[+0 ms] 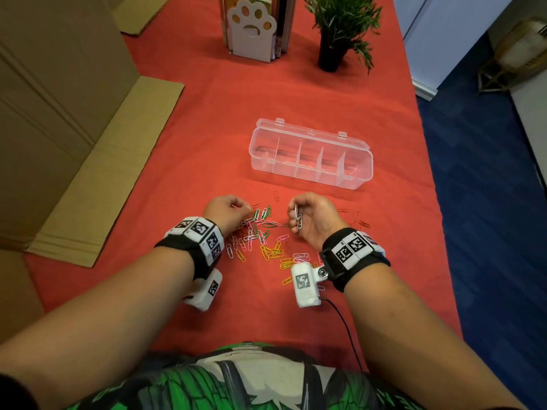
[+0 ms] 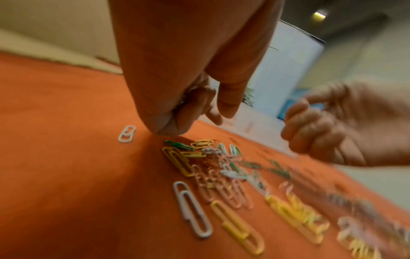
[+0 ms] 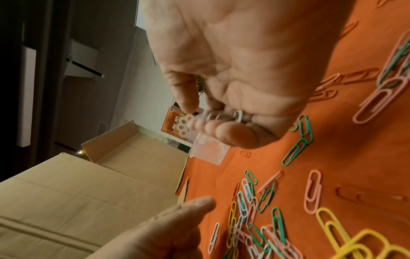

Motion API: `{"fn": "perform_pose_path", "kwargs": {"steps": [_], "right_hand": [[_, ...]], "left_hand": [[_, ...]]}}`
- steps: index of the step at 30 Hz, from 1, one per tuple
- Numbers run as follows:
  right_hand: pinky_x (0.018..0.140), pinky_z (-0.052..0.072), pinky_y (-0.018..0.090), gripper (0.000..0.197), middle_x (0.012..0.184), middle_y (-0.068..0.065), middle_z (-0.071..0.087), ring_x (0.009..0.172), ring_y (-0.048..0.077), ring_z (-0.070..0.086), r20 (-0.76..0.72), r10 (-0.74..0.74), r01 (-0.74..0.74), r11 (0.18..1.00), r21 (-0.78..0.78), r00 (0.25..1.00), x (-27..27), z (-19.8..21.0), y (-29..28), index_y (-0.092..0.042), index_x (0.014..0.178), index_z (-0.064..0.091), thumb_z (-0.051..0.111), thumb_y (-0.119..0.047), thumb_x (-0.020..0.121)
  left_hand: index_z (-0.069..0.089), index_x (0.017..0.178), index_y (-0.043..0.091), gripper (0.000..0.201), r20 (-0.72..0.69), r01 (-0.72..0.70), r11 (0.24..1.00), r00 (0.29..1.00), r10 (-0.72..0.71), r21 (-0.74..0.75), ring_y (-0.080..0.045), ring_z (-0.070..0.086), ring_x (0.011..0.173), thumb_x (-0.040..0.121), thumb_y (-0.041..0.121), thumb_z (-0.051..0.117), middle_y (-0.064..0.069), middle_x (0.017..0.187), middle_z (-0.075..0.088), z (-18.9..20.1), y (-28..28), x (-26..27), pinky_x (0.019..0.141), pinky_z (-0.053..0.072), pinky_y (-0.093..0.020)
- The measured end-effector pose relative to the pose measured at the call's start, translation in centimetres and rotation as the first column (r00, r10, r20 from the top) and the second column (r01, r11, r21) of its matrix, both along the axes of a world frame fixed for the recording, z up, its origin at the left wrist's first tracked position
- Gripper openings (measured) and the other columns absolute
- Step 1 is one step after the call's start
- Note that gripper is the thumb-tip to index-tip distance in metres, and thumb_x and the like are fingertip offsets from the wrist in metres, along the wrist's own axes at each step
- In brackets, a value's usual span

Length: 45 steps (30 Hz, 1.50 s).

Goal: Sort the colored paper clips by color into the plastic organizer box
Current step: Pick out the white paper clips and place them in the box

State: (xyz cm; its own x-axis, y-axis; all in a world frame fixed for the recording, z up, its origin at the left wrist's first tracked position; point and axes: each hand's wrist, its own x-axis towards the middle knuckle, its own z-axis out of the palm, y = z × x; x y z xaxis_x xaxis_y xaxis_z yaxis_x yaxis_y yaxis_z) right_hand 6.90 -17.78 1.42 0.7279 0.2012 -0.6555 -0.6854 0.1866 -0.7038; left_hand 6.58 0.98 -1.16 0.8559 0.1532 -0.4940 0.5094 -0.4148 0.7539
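A clear plastic organizer box (image 1: 310, 155) with several compartments stands lid open on the red cloth. A loose pile of paper clips (image 1: 260, 235) in green, pink, yellow, white and orange lies in front of it. My right hand (image 1: 296, 217) hovers right of the pile and pinches a small bunch of white paper clips (image 1: 298, 216), also visible between thumb and fingers (image 3: 221, 115) in the right wrist view. My left hand (image 1: 233, 207) sits at the pile's left end, its fingers (image 2: 195, 108) curled just above the cloth. Whether they hold a clip is unclear.
Flattened cardboard (image 1: 112, 164) and a big carton lie to the left. A paw-print file holder (image 1: 251, 28) and a potted plant (image 1: 340, 31) stand at the back. The table's right edge drops to blue floor (image 1: 488, 202). A few orange clips (image 1: 358, 220) lie right of my right hand.
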Motion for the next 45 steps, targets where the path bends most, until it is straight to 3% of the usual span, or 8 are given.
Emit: {"fn": "perform_pose_path", "kwargs": {"steps": [5,12,18,22,29,35,41,45], "right_hand": [[0.041,0.026,0.020,0.022,0.064,0.000,0.047,0.047,0.010,0.034,0.029,0.116,-0.101,0.942,-0.320,0.993,0.9,-1.7,1.7,-0.016,0.069,0.056,0.048,-0.011,0.089],[0.089,0.048,0.031,0.022,0.109,0.010,0.063,0.100,0.026,0.060,0.111,0.573,-0.199,0.450,-0.871,0.812,1.8,-3.7,4.2,-0.015,0.102,0.062,0.058,-0.016,0.081],[0.087,0.046,0.037,0.023,0.109,0.015,0.053,0.102,0.033,0.055,0.084,0.687,-0.149,0.274,-0.950,0.722,0.9,-4.4,4.3,-0.011,0.104,0.052,0.058,-0.021,0.084],[0.068,0.045,0.028,0.007,0.085,0.006,0.053,0.081,0.025,0.055,0.077,0.643,-0.201,0.348,-0.916,0.762,1.0,-3.1,2.2,-0.010,0.085,0.057,0.054,-0.016,0.082],[0.049,0.026,0.025,0.027,0.058,0.005,0.038,0.047,0.015,0.034,0.104,0.013,0.016,0.962,-0.272,0.994,-0.6,-0.7,-0.5,-0.012,0.056,0.037,0.041,0.007,0.073],[0.044,0.027,0.022,0.023,0.056,0.003,0.042,0.043,0.012,0.034,0.016,-0.063,0.063,0.998,-0.021,0.998,-2.0,-0.1,-0.2,-0.016,0.059,0.035,0.035,0.002,0.073],[0.044,0.028,0.020,0.010,0.053,0.004,0.041,0.047,0.016,0.035,0.047,-0.103,0.092,0.976,0.198,0.994,-2.8,-0.5,1.5,-0.014,0.057,0.031,0.036,-0.006,0.053],[0.041,0.031,0.017,0.011,0.050,0.004,0.038,0.043,0.017,0.037,0.038,-0.151,0.139,0.967,0.213,0.988,-2.9,-0.9,2.5,-0.013,0.055,0.031,0.034,-0.003,0.050]], "left_hand": [[0.071,0.104,0.025,0.021,0.009,0.284,0.909,0.954,-0.301,0.306,-0.024,0.063,0.072,0.084,0.024,0.063,-0.002,0.076,0.069,0.1,-0.6,-0.8,0.062,0.039,-0.022],[0.068,0.083,0.019,0.013,-0.019,0.279,0.862,0.954,-0.300,0.424,-0.022,0.065,0.083,0.073,0.012,0.064,-0.002,0.084,0.070,-0.2,0.8,-1.2,0.065,0.041,-0.021],[0.070,0.101,0.021,0.022,0.093,0.266,0.850,0.935,-0.342,0.455,-0.021,0.065,0.095,0.081,0.028,0.063,-0.003,0.102,0.072,0.0,-0.6,-0.2,0.073,0.042,-0.022],[0.066,0.113,0.022,0.031,0.089,0.337,0.794,0.895,-0.436,0.505,-0.027,0.059,0.109,0.084,0.030,0.061,-0.010,0.115,0.064,0.0,-1.7,0.5,0.087,0.045,-0.030],[0.068,0.095,0.014,0.016,0.075,0.363,0.758,0.877,-0.474,0.542,-0.030,0.058,0.099,0.083,0.022,0.062,-0.012,0.103,0.062,-0.1,-2.0,1.0,0.080,0.044,-0.030],[0.050,0.073,0.020,0.017,0.046,0.058,0.998,0.997,-0.059,0.020,-0.017,0.045,0.063,0.089,0.019,0.054,0.005,0.066,0.047,0.8,-1.0,1.0,0.057,0.035,-0.024],[0.047,0.083,0.017,0.023,-0.296,-0.391,0.664,0.920,0.258,-0.638,-0.009,0.053,0.045,0.094,0.000,0.035,-0.002,0.066,0.054,2.5,2.1,-1.2,0.044,0.046,-0.016],[0.054,0.076,0.017,0.024,-0.285,-0.368,0.766,0.926,0.248,-0.527,-0.006,0.041,0.043,0.093,0.012,0.039,0.001,0.062,0.040,1.9,3.1,-2.4,0.042,0.041,-0.014]]}}
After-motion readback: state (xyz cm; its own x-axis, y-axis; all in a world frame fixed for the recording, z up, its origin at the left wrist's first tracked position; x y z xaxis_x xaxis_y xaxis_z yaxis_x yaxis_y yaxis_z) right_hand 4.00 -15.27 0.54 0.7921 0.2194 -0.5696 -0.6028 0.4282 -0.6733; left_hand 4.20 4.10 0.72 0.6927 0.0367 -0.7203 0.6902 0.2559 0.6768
